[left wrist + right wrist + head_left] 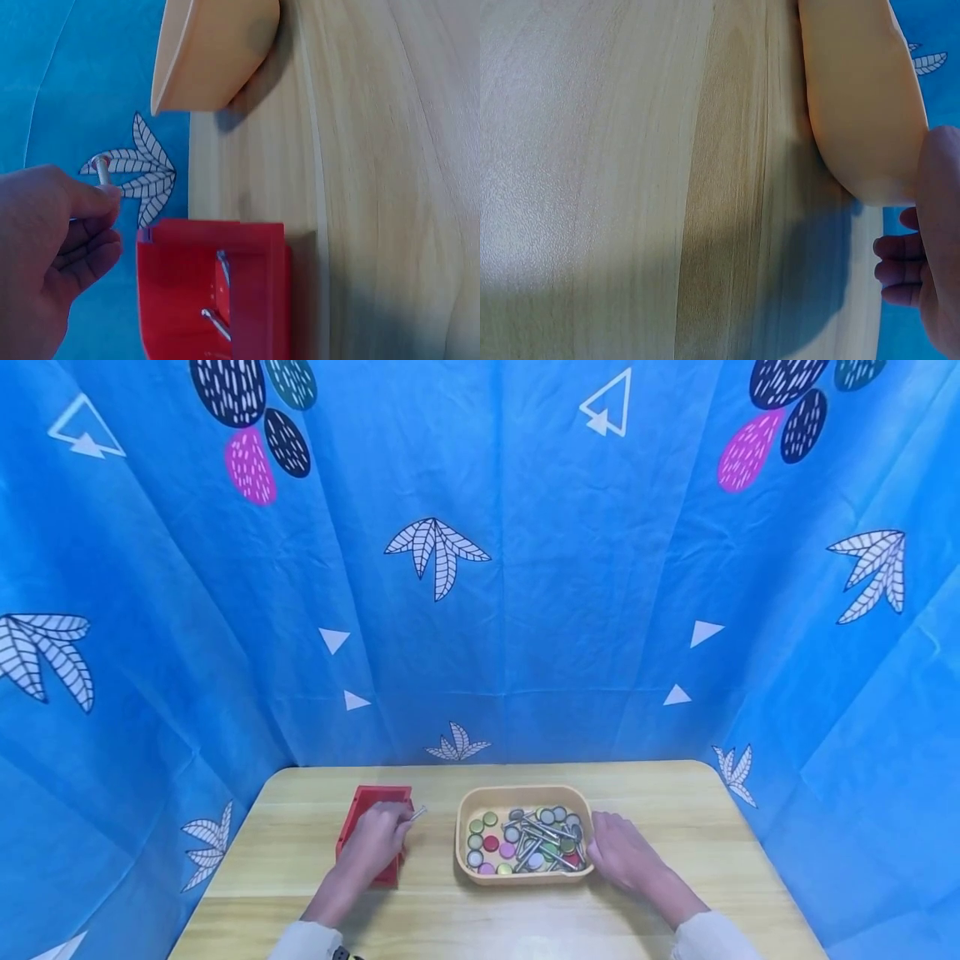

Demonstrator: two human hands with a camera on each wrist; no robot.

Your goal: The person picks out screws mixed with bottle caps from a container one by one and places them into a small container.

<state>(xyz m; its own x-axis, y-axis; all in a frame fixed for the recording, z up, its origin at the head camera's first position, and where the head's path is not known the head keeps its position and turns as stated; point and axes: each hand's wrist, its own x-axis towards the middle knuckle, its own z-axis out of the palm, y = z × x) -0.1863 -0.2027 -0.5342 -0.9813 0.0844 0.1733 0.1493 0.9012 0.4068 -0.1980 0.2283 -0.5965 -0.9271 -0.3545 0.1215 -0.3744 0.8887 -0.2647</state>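
Observation:
My left hand (381, 832) is over the red box (386, 877) and pinches a metal nail (417, 813) between thumb and forefinger. The left wrist view shows the round head of this nail (102, 169) pointing away from the fingertips. Two other nails (217, 324) lie inside the red box. On the right, my right hand (622, 850) grips the end of a beige container (525, 878) at its rim. Several nails (551, 837) and several coloured bottle caps (491, 843) lie mixed in that container, the nails mostly in its right half.
Both containers stand on a light wooden table (480, 918), the red box left of the beige one with a gap between them. A blue patterned curtain (510, 610) hangs behind the table and along both sides.

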